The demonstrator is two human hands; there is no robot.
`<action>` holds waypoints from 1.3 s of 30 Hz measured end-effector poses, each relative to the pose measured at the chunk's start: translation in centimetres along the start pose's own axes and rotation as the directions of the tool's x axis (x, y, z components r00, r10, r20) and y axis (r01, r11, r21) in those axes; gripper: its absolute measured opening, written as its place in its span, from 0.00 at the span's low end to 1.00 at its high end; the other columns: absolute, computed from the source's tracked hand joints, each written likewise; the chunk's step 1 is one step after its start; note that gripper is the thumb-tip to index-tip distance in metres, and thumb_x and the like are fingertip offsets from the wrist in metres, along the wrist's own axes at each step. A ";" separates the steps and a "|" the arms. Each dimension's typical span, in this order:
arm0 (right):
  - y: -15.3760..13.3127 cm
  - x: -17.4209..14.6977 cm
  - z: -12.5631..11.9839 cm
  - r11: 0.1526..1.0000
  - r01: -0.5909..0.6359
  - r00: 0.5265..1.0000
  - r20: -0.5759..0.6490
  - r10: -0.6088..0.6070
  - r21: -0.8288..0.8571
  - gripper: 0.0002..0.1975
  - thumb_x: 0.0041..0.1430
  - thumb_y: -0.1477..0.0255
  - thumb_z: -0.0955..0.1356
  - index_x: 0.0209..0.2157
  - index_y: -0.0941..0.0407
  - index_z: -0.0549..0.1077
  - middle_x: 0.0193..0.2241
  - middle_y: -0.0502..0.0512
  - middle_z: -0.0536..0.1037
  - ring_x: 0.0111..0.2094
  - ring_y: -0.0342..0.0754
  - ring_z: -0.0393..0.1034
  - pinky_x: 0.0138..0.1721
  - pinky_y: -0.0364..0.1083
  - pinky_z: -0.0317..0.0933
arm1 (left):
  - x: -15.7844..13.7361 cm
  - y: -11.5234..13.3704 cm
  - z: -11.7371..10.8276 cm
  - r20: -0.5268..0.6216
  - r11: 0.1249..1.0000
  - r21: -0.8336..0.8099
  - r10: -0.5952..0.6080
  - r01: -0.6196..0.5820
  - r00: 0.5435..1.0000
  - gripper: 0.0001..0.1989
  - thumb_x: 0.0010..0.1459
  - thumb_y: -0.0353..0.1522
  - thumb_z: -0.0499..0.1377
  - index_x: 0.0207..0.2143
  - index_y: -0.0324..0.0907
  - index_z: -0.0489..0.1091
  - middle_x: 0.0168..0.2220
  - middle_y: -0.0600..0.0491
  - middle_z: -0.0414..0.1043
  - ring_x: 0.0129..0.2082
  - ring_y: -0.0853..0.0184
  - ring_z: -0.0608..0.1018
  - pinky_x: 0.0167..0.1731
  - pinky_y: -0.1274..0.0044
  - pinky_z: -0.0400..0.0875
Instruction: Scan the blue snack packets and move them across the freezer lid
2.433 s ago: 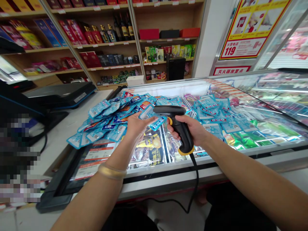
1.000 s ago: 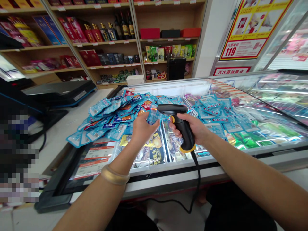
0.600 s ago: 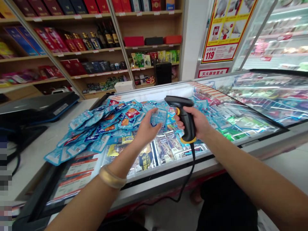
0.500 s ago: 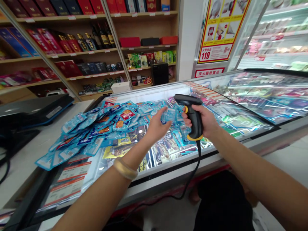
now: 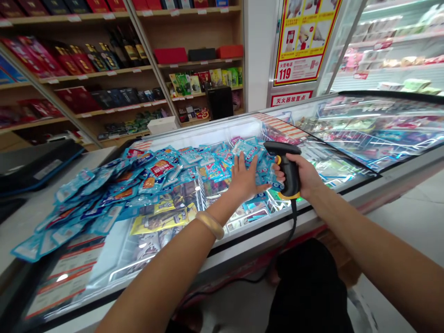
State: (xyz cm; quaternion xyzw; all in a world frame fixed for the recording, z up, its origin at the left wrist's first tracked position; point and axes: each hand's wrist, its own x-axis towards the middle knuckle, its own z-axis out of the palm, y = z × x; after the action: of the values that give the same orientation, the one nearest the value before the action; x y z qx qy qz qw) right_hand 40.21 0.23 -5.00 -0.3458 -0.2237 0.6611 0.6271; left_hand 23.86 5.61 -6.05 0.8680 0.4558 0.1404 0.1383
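My right hand is wrapped round the grip of a black and yellow barcode scanner, its head pointing left and its cord hanging down. To the left of it, my left hand has its fingers spread over blue snack packets on the glass top. Whether the fingertips touch the packets I cannot tell. A large heap of similar blue packets, some with red or orange fronts, spreads leftward over the glass. A gold bangle circles my left wrist.
Below the packets is a glass-topped freezer with bagged goods inside. At left stands a counter with a dark device. Shelves of boxes and bottles line the back. The scanner's cord runs down past the freezer's front.
My left hand has opened from a curled grasp round a blue packet, which is no longer in it. The scanner and my right hand sit slightly further right as the view shifts.
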 end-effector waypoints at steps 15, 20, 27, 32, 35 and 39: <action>-0.2 -0.2 1.0 1.000 0.005 0.999 -0.053 -0.005 0.001 0.07 0.53 0.69 0.65 0.33 0.58 0.70 0.23 0.52 0.68 0.20 0.41 0.59 0.17 0.38 0.59 | -3.6 -3.2 -2.5 -0.024 1.000 -0.006 0.025 -0.025 0.999 0.51 0.49 0.49 0.67 0.69 0.47 0.47 0.72 0.37 0.32 0.71 0.43 0.34 0.66 0.50 0.40; -0.1 -0.3 3.1 0.998 0.035 0.999 -0.014 -0.035 -0.043 0.07 0.53 0.68 0.66 0.32 0.57 0.70 0.23 0.52 0.68 0.20 0.41 0.59 0.17 0.39 0.59 | -5.9 -7.2 -4.7 -0.185 1.000 0.007 0.022 -0.021 0.982 0.47 0.51 0.47 0.67 0.67 0.47 0.50 0.71 0.37 0.40 0.70 0.43 0.45 0.65 0.51 0.48; 2.8 1.1 9.9 0.994 0.008 0.980 0.198 0.015 -0.113 0.08 0.54 0.67 0.66 0.33 0.58 0.70 0.24 0.52 0.70 0.21 0.41 0.60 0.18 0.38 0.58 | -7.5 -15.3 -9.7 -0.583 0.992 -0.011 -0.112 0.129 0.805 0.28 0.57 0.40 0.61 0.58 0.42 0.63 0.58 0.40 0.65 0.61 0.52 0.66 0.61 0.58 0.62; 6.7 3.5 14.2 0.984 -0.107 0.941 0.305 0.147 -0.142 0.08 0.55 0.67 0.66 0.32 0.58 0.69 0.22 0.51 0.70 0.20 0.41 0.61 0.19 0.39 0.59 | -6.5 -17.2 -11.0 -0.514 0.948 0.089 -0.219 0.305 0.829 0.29 0.58 0.39 0.59 0.58 0.34 0.64 0.59 0.36 0.66 0.61 0.51 0.67 0.61 0.63 0.61; 8.5 4.5 14.5 0.970 -0.184 0.926 0.302 0.226 -0.161 0.08 0.55 0.67 0.66 0.32 0.58 0.69 0.22 0.52 0.70 0.20 0.41 0.61 0.18 0.39 0.58 | -6.1 -17.2 -10.6 -0.409 0.913 0.180 -0.268 0.365 0.872 0.28 0.60 0.40 0.57 0.58 0.32 0.63 0.58 0.35 0.67 0.61 0.51 0.67 0.61 0.63 0.60; 9.5 4.6 13.0 0.957 -0.225 0.917 0.291 0.271 -0.183 0.07 0.55 0.68 0.66 0.31 0.57 0.69 0.22 0.53 0.71 0.20 0.42 0.62 0.19 0.39 0.59 | -6.8 -16.8 -10.4 -0.380 0.879 0.244 -0.302 0.409 0.874 0.20 0.61 0.37 0.54 0.52 0.35 0.69 0.53 0.36 0.72 0.55 0.50 0.72 0.54 0.64 0.67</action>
State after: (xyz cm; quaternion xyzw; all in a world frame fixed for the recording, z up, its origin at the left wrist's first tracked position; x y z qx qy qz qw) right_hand 24.31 5.46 -4.17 -0.3070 -0.3224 0.7638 0.4674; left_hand 3.69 10.26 -3.46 0.7425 0.6425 0.1807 -0.0574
